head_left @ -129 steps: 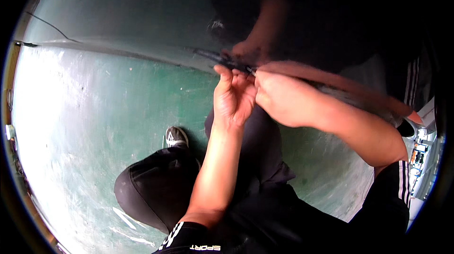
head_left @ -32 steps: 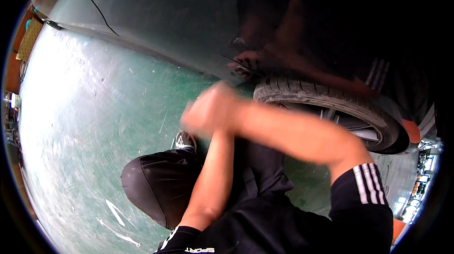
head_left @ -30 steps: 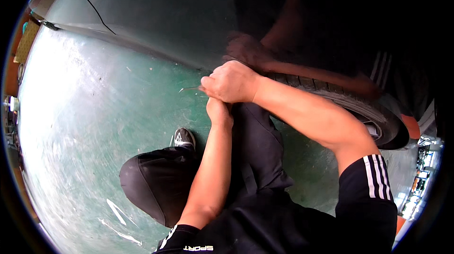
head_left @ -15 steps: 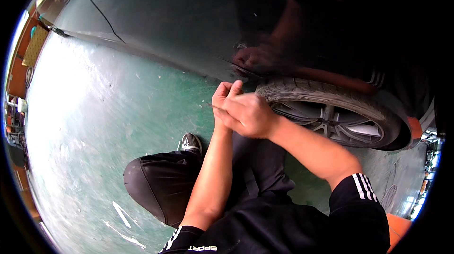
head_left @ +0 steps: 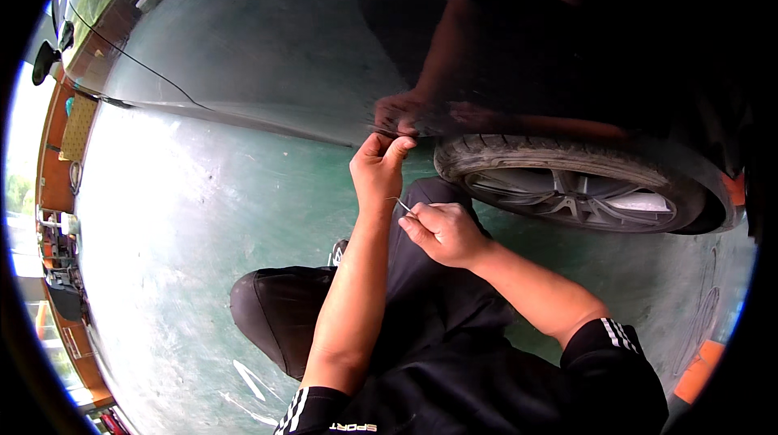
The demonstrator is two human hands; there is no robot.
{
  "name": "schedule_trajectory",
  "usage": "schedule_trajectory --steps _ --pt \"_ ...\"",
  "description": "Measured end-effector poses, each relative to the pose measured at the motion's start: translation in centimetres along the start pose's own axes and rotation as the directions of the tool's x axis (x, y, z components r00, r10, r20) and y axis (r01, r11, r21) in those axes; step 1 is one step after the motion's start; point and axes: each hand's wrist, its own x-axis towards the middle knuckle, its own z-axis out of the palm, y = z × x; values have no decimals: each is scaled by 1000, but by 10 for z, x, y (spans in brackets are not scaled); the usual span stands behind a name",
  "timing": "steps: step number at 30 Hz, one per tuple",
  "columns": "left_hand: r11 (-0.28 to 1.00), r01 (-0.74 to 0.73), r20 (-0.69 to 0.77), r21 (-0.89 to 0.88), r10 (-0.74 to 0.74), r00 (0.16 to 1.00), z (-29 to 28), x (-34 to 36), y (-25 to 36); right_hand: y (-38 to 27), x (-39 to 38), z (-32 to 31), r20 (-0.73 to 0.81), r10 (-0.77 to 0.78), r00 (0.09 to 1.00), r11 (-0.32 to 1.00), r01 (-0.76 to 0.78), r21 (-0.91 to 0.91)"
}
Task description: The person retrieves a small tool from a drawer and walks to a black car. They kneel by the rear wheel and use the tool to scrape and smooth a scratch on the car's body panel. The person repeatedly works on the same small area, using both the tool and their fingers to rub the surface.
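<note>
Glossy dark car panel [head_left: 267,54] curved beside left hand [head_left: 378,169], fingers bent by its lower edge, grip impossible to tell | thin metal pick [head_left: 403,206] was pinched in right hand [head_left: 446,234] | hands were apart | grooved rubber tyre [head_left: 486,151] stood at right.

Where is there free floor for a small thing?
Widest is the floor left of the left forearm, between car and bent knee; smaller, between wheel and right forearm. Crowded: around left hand, right hand and thin tool.
</note>
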Motion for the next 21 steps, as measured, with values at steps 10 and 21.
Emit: schedule_trajectory --steps 10,21 --pt "965 -2 180 262 -46 983 -21 6 25 3 -20 36 1 63 998 993 -63 102" --pt "967 -6 144 254 -32 989 -28 12 36 55 -134 -73 -187 490 851 834 -521 -183"
